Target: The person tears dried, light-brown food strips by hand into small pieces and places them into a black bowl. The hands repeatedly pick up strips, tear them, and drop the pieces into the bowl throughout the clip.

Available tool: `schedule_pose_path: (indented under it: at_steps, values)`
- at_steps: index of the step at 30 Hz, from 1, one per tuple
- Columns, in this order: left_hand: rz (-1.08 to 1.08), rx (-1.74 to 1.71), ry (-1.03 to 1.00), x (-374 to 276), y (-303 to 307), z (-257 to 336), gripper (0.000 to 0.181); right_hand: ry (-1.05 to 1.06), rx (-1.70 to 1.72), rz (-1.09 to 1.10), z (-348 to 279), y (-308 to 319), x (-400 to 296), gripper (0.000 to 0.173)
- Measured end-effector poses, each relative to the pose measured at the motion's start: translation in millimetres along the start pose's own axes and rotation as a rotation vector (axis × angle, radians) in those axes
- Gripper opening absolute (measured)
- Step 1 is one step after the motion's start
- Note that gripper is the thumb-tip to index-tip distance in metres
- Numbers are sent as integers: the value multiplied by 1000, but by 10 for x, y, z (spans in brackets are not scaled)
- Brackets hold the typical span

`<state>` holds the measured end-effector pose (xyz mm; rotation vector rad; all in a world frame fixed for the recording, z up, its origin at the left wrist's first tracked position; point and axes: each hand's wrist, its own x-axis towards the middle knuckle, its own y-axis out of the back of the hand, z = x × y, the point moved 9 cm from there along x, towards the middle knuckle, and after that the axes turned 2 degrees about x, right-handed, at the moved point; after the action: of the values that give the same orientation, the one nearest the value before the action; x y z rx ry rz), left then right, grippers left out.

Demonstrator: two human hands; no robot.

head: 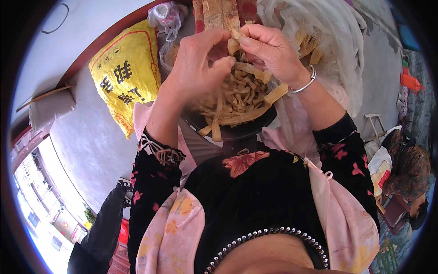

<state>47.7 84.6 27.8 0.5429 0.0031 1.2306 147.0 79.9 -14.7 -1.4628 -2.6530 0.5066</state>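
Observation:
My right hand [273,51], with a silver bangle at the wrist, pinches a folded tan strip [234,44] of dried husk or leaf between thumb and finger. The fingers of my left hand [202,65] curl beside the same strip. Its thumb stands apart from the index finger, and whether other fingers grip the strip is hidden. Under both hands a dark round basin [239,133] holds a heap of short folded husk pieces [244,89]. Longer flat strips [246,116] lie over the heap, and some hang past the rim nearest me.
A yellow woven sack [126,72] bearing writing lies left of the basin. Beyond the basin stands a wooden board [220,15]. A clear plastic bag [345,68] with more strips [311,48] is at the right. Another person [407,167] is at the far right.

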Motion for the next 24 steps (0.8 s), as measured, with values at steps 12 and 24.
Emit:
schedule_pose_path:
  at_steps: [12,24]
  values:
    - [-247,-1210,344,-100,-9,-119,38,154,-271,8,-391,157,-98,22]
    - [-381,349,-71,-144,-203,-21,23,78,-403,29,-72,79,-17,18]
